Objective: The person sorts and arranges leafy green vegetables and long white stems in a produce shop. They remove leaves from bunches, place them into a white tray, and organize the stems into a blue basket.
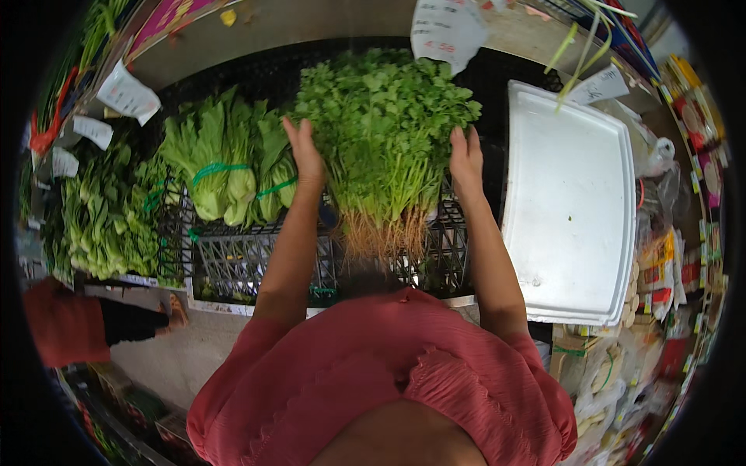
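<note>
A large heap of leafy coriander [384, 116] lies before me, its leaves pointing away and its tangled brown roots [384, 236] toward me. My left hand [305, 152] stands upright along the heap's left side, palm inward and fingers straight. On the opposite side, my right hand [467, 163] faces it the same way, near the outer leaves. Neither hand is closed around any stems; whether the palms press on the greens is hard to tell. Left of my left hand are bundles of leafy green vegetable [224, 169] tied with green bands.
Black plastic crates [245, 262] support the greens. A white foam lid [568, 204] lies to the right. More leafy greens [99, 227] fill the far left. Paper price signs [129, 96] hang around the display. Packaged goods [658, 268] line the right; another person [67, 320] stands at left.
</note>
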Demonstrator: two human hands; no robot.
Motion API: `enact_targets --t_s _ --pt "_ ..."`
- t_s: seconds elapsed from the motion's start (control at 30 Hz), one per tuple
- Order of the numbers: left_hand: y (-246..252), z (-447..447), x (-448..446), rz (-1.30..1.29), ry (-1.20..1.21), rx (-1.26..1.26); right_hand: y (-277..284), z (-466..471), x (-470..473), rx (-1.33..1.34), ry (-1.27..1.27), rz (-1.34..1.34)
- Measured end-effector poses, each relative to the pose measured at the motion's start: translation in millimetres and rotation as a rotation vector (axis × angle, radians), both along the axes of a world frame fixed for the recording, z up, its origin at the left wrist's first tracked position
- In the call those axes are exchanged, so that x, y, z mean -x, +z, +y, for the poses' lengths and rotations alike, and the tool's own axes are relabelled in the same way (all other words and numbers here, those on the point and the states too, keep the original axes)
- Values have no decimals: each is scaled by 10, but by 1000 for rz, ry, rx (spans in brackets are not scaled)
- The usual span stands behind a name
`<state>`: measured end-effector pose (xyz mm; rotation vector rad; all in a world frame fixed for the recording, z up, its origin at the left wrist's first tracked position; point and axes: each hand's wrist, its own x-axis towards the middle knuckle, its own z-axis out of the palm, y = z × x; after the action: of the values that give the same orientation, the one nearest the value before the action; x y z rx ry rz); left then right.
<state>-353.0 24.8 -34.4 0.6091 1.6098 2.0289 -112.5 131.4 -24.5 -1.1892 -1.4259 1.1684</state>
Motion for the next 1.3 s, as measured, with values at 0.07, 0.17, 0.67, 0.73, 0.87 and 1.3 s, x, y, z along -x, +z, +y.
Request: enact_targets --t_s 0.07,0.17,0.67,0.73,0.87,1.3 --pt "22 121 38 90 -68 -8 -125 336 106 -72 76 55" --pt "-37 298 23 345 -186 62 -4 322 536 -128 43 -75" --pt "-447 558 -19 544 -261 373 -58 134 874 -405 146 -629" --pt "-184 383 -13 497 -297 300 128 118 707 -346 195 -627" --pt "164 36 11 581 -257 304 207 99 150 -542 -55 -335" --pt "-210 -297 -33 434 -224 400 -444 377 190 273 6 366"
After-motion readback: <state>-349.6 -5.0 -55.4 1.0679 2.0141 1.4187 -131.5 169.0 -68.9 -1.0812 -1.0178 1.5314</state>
